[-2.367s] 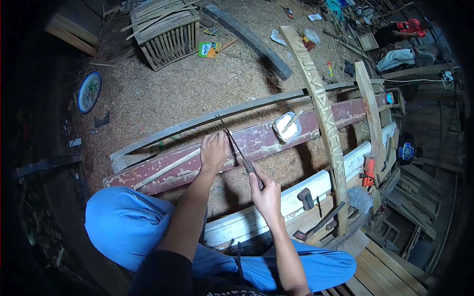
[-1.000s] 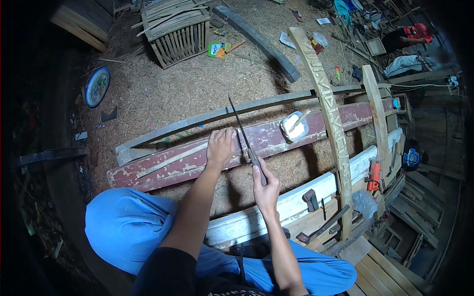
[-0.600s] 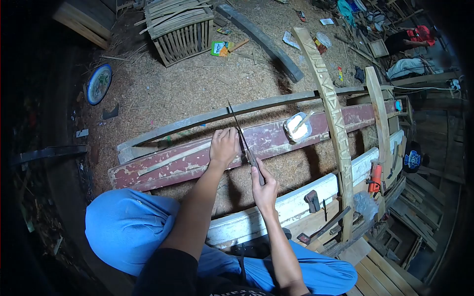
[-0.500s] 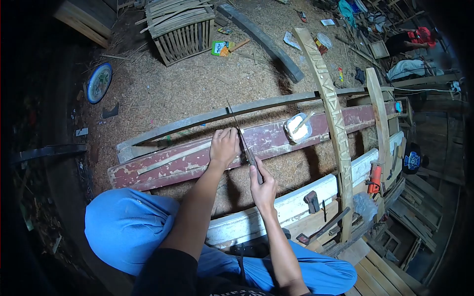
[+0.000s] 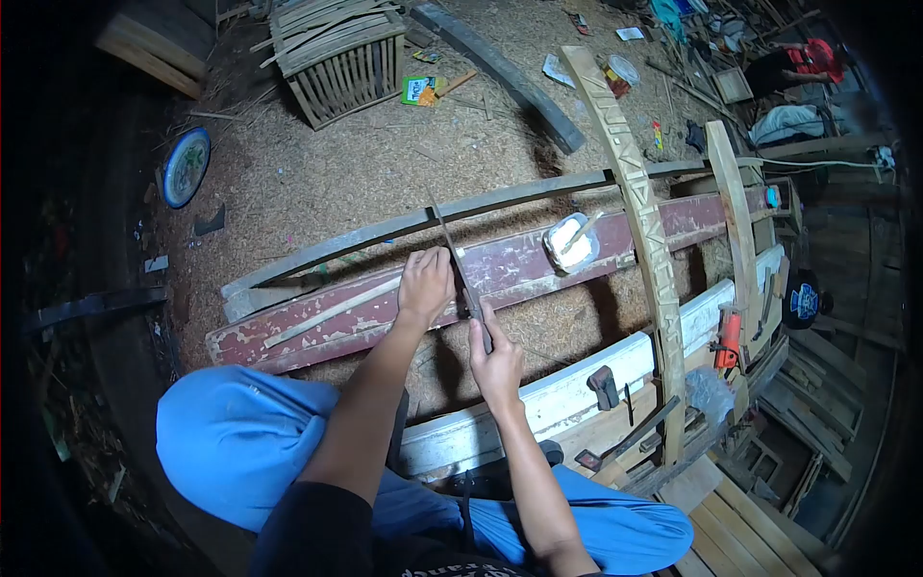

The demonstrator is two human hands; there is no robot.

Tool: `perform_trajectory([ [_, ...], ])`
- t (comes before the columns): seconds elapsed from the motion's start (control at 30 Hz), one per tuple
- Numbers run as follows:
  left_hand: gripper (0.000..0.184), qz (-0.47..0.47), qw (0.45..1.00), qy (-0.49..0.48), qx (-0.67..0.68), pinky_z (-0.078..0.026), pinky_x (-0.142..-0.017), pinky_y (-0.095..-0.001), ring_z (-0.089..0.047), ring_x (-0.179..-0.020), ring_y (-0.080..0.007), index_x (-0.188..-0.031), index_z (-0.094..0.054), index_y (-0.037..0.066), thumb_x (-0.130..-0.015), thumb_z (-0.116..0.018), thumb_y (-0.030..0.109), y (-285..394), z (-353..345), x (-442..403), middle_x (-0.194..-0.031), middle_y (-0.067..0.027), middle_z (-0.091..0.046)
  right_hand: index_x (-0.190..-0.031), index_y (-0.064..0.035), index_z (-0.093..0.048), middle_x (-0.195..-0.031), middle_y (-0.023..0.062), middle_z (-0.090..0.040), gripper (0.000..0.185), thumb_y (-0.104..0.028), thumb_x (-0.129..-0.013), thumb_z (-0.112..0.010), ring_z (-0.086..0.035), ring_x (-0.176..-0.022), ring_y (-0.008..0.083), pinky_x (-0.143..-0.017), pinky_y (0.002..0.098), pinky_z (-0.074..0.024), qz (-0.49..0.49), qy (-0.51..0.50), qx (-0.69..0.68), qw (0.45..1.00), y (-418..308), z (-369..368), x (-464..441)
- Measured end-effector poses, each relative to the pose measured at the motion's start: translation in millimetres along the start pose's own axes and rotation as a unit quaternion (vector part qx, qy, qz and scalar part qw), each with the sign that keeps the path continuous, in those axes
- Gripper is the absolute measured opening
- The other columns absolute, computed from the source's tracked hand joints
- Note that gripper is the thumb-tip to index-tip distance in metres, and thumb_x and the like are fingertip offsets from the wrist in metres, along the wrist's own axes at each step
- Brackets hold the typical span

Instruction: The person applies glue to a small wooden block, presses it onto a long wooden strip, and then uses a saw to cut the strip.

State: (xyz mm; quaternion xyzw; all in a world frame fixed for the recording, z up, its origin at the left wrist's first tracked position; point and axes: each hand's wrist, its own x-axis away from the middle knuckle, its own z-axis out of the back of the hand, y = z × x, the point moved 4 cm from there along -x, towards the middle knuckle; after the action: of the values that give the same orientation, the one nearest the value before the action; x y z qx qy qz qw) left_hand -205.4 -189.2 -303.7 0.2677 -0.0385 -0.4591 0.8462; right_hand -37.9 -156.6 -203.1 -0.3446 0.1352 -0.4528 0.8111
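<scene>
A hand saw [image 5: 448,234] is gripped by its handle in my right hand [image 5: 496,363], fingers wrapped round it. Its narrow blade points away from me across a worn red plank [image 5: 510,262]. Just left of the blade, my left hand [image 5: 426,286] is closed over a thin pale wooden strip [image 5: 332,315] and presses it against the plank. The strip's end by the saw is partly hidden by my fingers. To the right on the same plank stands a plastic tub of white stuff [image 5: 571,244] with a stick in it.
A carved wooden board [image 5: 630,183] and a plainer board [image 5: 733,207] lie across the planks at right. A white beam [image 5: 548,395] is near my legs, with a dark block [image 5: 603,388] on it. An orange tool [image 5: 729,339] lies beyond. A slatted crate [image 5: 341,72] stands on shavings.
The whole view has shifted slightly. The saw still lies across the plank beside my left hand, with little visible movement, and both hands keep their hold.
</scene>
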Motion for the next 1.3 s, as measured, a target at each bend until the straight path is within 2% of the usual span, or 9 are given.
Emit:
perform_trajectory([
  [0.17,0.016,0.005,1.0,-0.001,0.004,-0.047,-0.099,-0.0462,-0.066,-0.103,-0.0356,-0.106,-0.06,0.0,-0.095,-0.057,0.011,-1.3,0.9,-0.3,-0.109,-0.0203,-0.069,-0.142,-0.0206,-0.063,-0.069,0.0323,-0.064,0.04,-0.033,-0.104,-0.06,-0.068,-0.07,0.0503,-0.062,0.0566,-0.052,-0.029,-0.047,0.012,0.998,5.1,-9.5,2.6],
  [0.3,0.018,0.018,0.999,0.025,0.036,-0.049,-0.098,-0.0485,-0.066,-0.103,-0.0379,-0.109,-0.06,-0.001,-0.097,-0.057,0.012,0.5,2.0,3.1,-0.107,-0.0217,-0.069,-0.143,-0.022,-0.062,-0.071,0.0331,-0.065,0.041,-0.035,-0.104,-0.059,-0.068,-0.072,0.0519,-0.064,0.0578,-0.0523,-0.036,-0.043,-0.005,0.998,6.1,-6.8,1.3],
  [0.37,0.019,0.02,0.999,0.031,0.032,-0.05,-0.097,-0.049,-0.066,-0.104,-0.0389,-0.112,-0.061,-0.001,-0.098,-0.057,0.012,-1.2,-1.3,4.1,-0.107,-0.0216,-0.07,-0.139,-0.013,-0.065,-0.077,0.0348,-0.066,0.042,-0.034,-0.103,-0.061,-0.069,-0.076,0.051,-0.067,0.0565,-0.0535,-0.026,-0.043,-0.001,0.999,0.5,-4.3,1.3],
  [0.47,0.021,0.033,0.996,0.057,0.065,-0.05,-0.1,-0.0471,-0.067,-0.109,-0.0378,-0.114,-0.065,0.002,-0.095,-0.062,0.01,-3.3,0.4,6.6,-0.116,-0.0199,-0.072,-0.14,-0.0115,-0.064,-0.08,0.0354,-0.066,0.043,-0.033,-0.103,-0.06,-0.069,-0.08,0.0515,-0.07,0.0554,-0.0545,-0.041,-0.049,-0.004,0.998,-0.1,-5.0,1.6],
  [0.63,0.023,0.014,0.993,0.101,0.061,-0.049,-0.104,-0.046,-0.068,-0.111,-0.0347,-0.113,-0.071,0.001,-0.092,-0.065,0.009,-3.7,1.4,10.0,-0.124,-0.0168,-0.073,-0.141,-0.0106,-0.063,-0.084,0.0351,-0.068,0.044,-0.032,-0.103,-0.06,-0.069,-0.084,0.0513,-0.073,0.0545,-0.0549,-0.055,-0.057,-0.017,0.997,6.7,-10.3,4.6],
  [0.73,0.023,0.02,0.993,0.105,0.05,-0.049,-0.104,-0.0457,-0.069,-0.111,-0.0338,-0.111,-0.073,0.002,-0.09,-0.066,0.01,-4.4,3.4,8.4,-0.119,-0.0166,-0.074,-0.142,-0.0104,-0.062,-0.084,0.0351,-0.068,0.044,-0.031,-0.103,-0.06,-0.069,-0.085,0.0513,-0.073,0.0545,-0.0543,-0.033,-0.05,-0.014,0.998,7.3,-11.6,4.3],
  [0.93,0.02,0.028,0.99,0.123,0.056,-0.052,-0.098,-0.0434,-0.07,-0.107,-0.0315,-0.106,-0.074,0.002,-0.089,-0.067,0.01,0.3,8.4,7.7,-0.109,-0.0145,-0.076,-0.143,-0.0108,-0.062,-0.087,0.0355,-0.068,0.044,-0.031,-0.103,-0.061,-0.07,-0.084,0.0508,-0.073,0.0535,-0.055,-0.056,-0.059,-0.023,0.996,6.4,-11.6,7.2],
  [1.03,0.019,0.038,0.991,0.115,0.048,-0.052,-0.096,-0.0429,-0.07,-0.106,-0.0311,-0.105,-0.074,0.002,-0.088,-0.068,0.009,-1.7,5.5,7.4,-0.109,-0.014,-0.076,-0.142,-0.0154,-0.063,-0.079,0.0354,-0.067,0.044,-0.036,-0.103,-0.06,-0.068,-0.081,0.0534,-0.072,0.058,-0.0544,-0.039,-0.04,-0.026,0.998,16.6,-15.7,9.4],
  [1.3,0.016,0.034,0.991,0.105,0.074,-0.052,-0.094,-0.0439,-0.07,-0.101,-0.0335,-0.103,-0.073,0.006,-0.092,-0.068,0.016,-2.6,8.0,5.2,-0.106,-0.0135,-0.076,-0.146,-0.0215,-0.059,-0.088,0.0333,-0.07,0.044,-0.035,-0.104,-0.06,-0.069,-0.088,0.0525,-0.078,0.0555,-0.0547,-0.018,-0.032,-0.058,0.998,43.5,0.4,40.9],
])
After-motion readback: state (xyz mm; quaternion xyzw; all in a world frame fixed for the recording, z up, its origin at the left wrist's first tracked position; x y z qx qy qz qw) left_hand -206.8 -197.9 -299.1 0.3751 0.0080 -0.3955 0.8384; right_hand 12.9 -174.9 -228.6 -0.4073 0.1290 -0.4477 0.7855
